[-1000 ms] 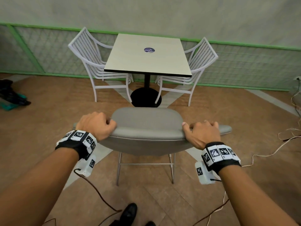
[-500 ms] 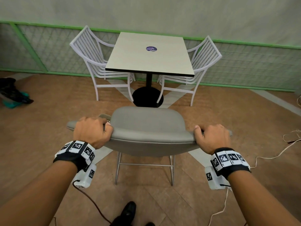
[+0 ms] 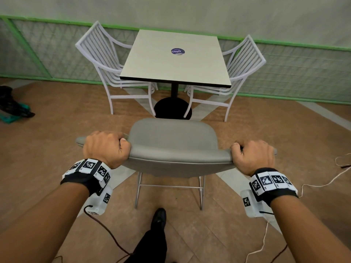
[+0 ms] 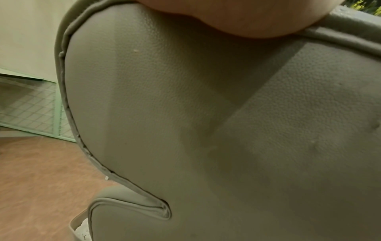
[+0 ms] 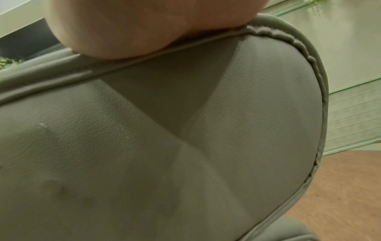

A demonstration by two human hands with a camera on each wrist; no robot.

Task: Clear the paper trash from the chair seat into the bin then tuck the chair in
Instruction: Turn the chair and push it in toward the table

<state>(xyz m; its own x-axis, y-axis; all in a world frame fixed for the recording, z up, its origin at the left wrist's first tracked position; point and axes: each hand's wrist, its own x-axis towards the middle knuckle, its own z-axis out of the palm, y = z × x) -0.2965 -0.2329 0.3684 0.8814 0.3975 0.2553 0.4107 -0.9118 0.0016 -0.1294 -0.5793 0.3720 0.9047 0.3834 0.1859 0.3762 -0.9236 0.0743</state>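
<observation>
A grey padded chair (image 3: 174, 147) stands in front of me with its backrest toward me, facing a square table (image 3: 176, 57). My left hand (image 3: 106, 147) grips the left end of the backrest's top edge. My right hand (image 3: 252, 156) grips the right end. Both wrist views are filled by the grey leather back of the chair (image 4: 206, 130) (image 5: 164, 146), with the heel of the left hand (image 4: 237, 16) and of the right hand (image 5: 144, 24) on its top edge. The seat looks bare; no paper or bin shows.
Two white slatted chairs (image 3: 106, 65) (image 3: 237, 73) flank the table, whose black round base (image 3: 171, 108) sits just beyond the grey chair. A green mesh fence (image 3: 294, 73) runs behind. Cables (image 3: 313, 183) lie on the floor at right. My black shoe (image 3: 158, 218) is behind the chair.
Both hands have slid outward along the backrest. The chair and I have come closer to the table.
</observation>
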